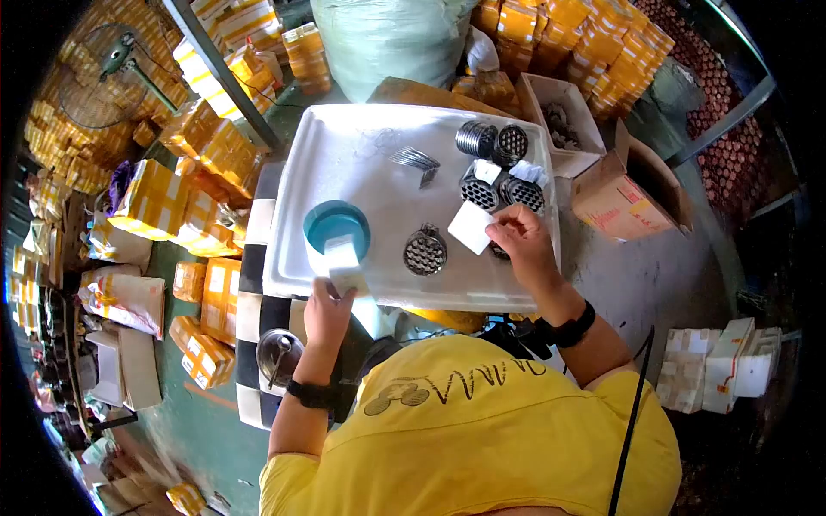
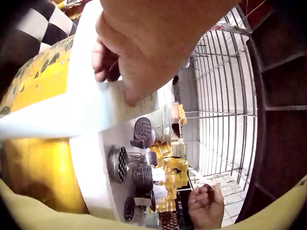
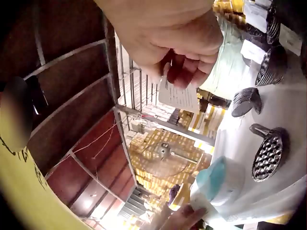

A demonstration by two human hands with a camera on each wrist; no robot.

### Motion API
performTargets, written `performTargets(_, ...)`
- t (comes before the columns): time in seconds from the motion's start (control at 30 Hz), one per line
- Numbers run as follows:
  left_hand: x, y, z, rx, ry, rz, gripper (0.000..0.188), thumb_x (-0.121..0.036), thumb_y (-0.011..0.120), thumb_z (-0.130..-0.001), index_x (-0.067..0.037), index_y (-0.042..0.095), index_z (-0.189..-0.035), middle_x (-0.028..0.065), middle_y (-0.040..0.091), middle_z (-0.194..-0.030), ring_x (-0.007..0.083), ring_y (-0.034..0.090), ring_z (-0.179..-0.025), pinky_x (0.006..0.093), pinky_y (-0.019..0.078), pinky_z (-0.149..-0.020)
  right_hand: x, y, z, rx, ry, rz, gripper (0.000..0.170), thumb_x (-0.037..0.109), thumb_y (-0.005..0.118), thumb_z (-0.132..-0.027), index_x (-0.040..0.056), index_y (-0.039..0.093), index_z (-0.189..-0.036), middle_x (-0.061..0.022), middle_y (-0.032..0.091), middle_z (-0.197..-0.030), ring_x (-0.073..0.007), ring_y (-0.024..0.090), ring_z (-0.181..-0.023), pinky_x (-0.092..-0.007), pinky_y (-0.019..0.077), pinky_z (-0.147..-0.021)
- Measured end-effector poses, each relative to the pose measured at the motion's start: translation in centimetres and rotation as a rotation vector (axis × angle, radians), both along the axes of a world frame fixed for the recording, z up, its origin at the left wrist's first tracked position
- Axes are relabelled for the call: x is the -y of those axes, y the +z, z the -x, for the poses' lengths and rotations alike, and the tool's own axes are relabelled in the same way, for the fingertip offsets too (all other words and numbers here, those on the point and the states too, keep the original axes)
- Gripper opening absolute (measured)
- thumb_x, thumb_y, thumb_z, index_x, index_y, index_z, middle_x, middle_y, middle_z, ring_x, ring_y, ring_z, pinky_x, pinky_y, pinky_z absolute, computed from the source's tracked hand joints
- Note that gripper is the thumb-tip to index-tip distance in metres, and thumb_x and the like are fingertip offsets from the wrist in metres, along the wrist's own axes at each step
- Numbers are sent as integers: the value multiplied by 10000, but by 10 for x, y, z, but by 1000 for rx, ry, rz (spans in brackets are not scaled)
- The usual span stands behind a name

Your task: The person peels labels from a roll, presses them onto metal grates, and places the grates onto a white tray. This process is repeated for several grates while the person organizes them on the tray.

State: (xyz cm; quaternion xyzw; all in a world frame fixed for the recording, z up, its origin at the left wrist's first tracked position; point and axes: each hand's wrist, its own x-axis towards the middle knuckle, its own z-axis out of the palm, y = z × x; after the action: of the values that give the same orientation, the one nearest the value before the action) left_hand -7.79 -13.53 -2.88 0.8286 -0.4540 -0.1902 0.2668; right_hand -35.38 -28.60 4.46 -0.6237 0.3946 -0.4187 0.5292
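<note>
My right hand point(image 1: 527, 245) pinches a white card point(image 1: 471, 228) by its edge, above the right part of a white tray-like tabletop point(image 1: 387, 288). Lines of print show on the card point(image 3: 177, 97) in the right wrist view. My left hand point(image 1: 329, 311) grips a pale, partly see-through strip point(image 1: 348, 277) with print point(image 2: 136, 106) near the thumb, at the tabletop's front edge. Beyond the left hand stands a round teal tub point(image 1: 337, 206). Between the hands lies a dark round perforated metal piece point(image 1: 425, 251) with a looped handle.
Stacks of similar dark pieces point(image 1: 476, 138) stand at the back right, some with white cards on top. A fanned group of metal pieces point(image 1: 417, 161) lies mid-table. A metal bowl point(image 1: 280, 357) sits left; an open carton point(image 1: 632, 193) stands right. Taped boxes point(image 1: 155, 202) crowd the floor.
</note>
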Motion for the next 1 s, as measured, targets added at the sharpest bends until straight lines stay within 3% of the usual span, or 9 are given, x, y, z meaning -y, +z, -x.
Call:
performTargets(0.07,9,17,9,101,-22,286,423,-132,699,-668,-42,465,-1008,118,538,-885,302,551,-790,375,452,-649,0,-7,6,7,-28,1,145,73,628,-773,44,523,-869,11,509,-742,-63,489,-680,-196,430,-610)
performTargets(0.17,31,46,22,422,-352,655,395,-48,689,-641,-39,514,-995,139,539,-911,316,532,-857,381,445,-735,-5,-7,9,64,-74,-76,201,68,629,-770,46,517,-936,11,506,-777,-67,489,-704,-204,436,-640)
performTargets(0.23,55,37,32,283,-556,539,292,-96,660,-700,-40,537,-959,153,554,-938,320,532,-891,382,446,-747,-6,-6,8,51,-95,-80,246,64,628,-768,50,513,-985,7,506,-785,-70,493,-708,-211,441,-648)
performTargets(0.4,117,-8,54,94,-423,-169,355,-297,647,-735,-25,550,-943,176,601,-875,347,577,-814,420,457,-689,-7,-13,13,66,-71,-94,254,61,597,-793,21,513,-1030,-33,558,-897,-96,532,-804,-233,451,-720)
performTargets(0.53,128,-34,44,-82,-491,-179,238,-256,621,-748,-27,593,-809,152,621,-729,339,597,-737,414,460,-652,-12,-12,20,74,-104,-97,237,71,587,-806,16,517,-1025,-33,565,-895,-104,535,-820,-238,450,-732)
performTargets(0.67,123,-16,49,101,-438,-80,163,-179,542,-779,-25,579,-817,163,618,-740,354,584,-734,415,461,-629,-14,-19,31,13,-126,-119,232,76,582,-813,-5,523,-1022,-41,575,-897,-108,539,-816,-249,450,-738)
performTargets(0.77,116,8,52,-104,-382,-12,192,-175,543,-785,-22,549,-899,165,602,-785,326,593,-742,390,474,-632,-13,-21,33,-37,-125,-115,228,78,584,-811,-17,535,-1012,-46,585,-893,-110,543,-812,-251,449,-741)
performTargets(0.87,106,-8,46,-867,-212,49,227,-141,546,-783,-1,514,-958,128,573,-806,233,588,-700,318,482,-590,-8,-24,27,-31,-115,-119,225,72,593,-799,-20,550,-999,-65,603,-886,-115,556,-803,-253,454,-726)
performTargets(1.0,91,21,58,-1532,-64,-88,256,-96,560,-800,23,474,-1011,99,556,-856,166,579,-718,281,502,-607,-2,-24,8,-210,-36,33,219,82,604,-783,-16,570,-976,-113,631,-848,-131,590,-770,-266,468,-685)
